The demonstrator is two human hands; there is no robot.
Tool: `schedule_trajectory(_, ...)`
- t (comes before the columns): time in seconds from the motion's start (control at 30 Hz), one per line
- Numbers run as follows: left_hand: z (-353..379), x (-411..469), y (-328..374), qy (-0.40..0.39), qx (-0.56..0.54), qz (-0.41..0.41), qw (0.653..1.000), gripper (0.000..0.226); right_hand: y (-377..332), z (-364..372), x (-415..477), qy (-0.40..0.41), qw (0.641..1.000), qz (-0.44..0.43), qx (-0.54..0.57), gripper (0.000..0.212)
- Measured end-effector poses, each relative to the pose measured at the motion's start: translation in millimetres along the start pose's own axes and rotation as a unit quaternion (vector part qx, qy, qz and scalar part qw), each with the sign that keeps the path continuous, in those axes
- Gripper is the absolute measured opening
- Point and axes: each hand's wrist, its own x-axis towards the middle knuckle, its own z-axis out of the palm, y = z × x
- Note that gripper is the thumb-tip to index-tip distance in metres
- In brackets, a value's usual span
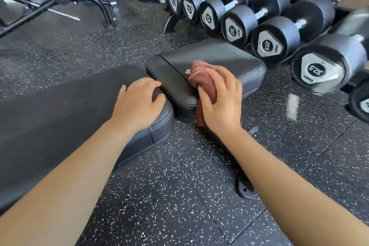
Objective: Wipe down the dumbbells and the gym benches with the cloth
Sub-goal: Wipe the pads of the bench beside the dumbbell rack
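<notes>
We're on the bench (60, 118), at the gap between its long pad and the seat pad (225, 60); dumbbells (273, 40) racked just beyond the far edge look untouched. Right hand (221, 102) has fingers curled around the bunched cloth (201, 78) at the seat pad's near edge; left hand (137, 102) lies flat, fingers spread, holding nothing. Risk as we see it: the wad only touches a narrow strip, so we could miss the seam and far corners.

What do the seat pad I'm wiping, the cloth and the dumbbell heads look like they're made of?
Seat pad: looks like black vinyl or leatherette, faint grain, soft sheen, stitched seam.
Cloth: reddish-brown terry, looped ribbed pile.
Dumbbell heads: matte black, probably rubber or urethane, with silvery metal-looking end plates; handles look chromed.
</notes>
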Motion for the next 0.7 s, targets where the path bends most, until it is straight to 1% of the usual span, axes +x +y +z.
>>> schedule_trajectory(0.1,-8.7,-17.8,-14.2,0.001,0.004,0.019,1.0,0.049,-23.3,2.7,-13.1,-0.041,0.999,-0.02,-0.003,0.041)
schedule_trajectory(0.17,-16.3,-36.2,-33.2,-0.003,0.02,0.03,0.999,0.053,-41.6,4.2,-19.5,-0.064,0.996,-0.042,0.041,0.04)
schedule_trajectory(0.23,-27.2,-54.2,-54.8,0.002,0.027,0.018,0.999,0.055,-61.6,8.3,-24.8,-0.085,0.99,-0.053,0.097,0.039)
schedule_trajectory(0.27,-33.1,-61.5,-65.9,0.002,0.026,0.006,1.0,0.055,-71.9,12.4,-27.3,-0.105,0.987,-0.055,0.106,0.039)
schedule_trajectory(0.3,-39.8,-69.3,-79.0,0.002,0.024,-0.009,1.0,0.055,-84.5,19.6,-29.6,-0.132,0.986,-0.051,0.09,0.039)
schedule_trajectory(0.4,-50.7,-82.7,-104.4,-0.001,0.004,-0.03,1.0,0.052,-108.7,41.0,-14.7,-0.202,0.979,-0.021,-0.033,0.036)
schedule_trajectory(0.5,-50.6,-86.3,-107.3,0.007,0.005,-0.02,1.0,0.051,-126.6,58.3,21.6,-0.277,0.959,0.02,-0.053,0.031)
schedule_trajectory(0.53,-49.9,-86.8,-106.1,0.01,0.006,-0.019,1.0,0.051,-129.7,62.3,27.1,-0.29,0.954,0.019,-0.067,0.033)
schedule_trajectory(0.6,-49.8,-85.9,-104.8,0.013,0.006,-0.02,1.0,0.051,-132.6,63.3,23.8,-0.306,0.947,-0.005,-0.095,0.037)
schedule_trajectory(0.7,-51.3,-84.6,-106.5,0.014,0.01,-0.019,1.0,0.051,-133.1,55.0,2.1,-0.305,0.943,-0.069,-0.111,0.045)
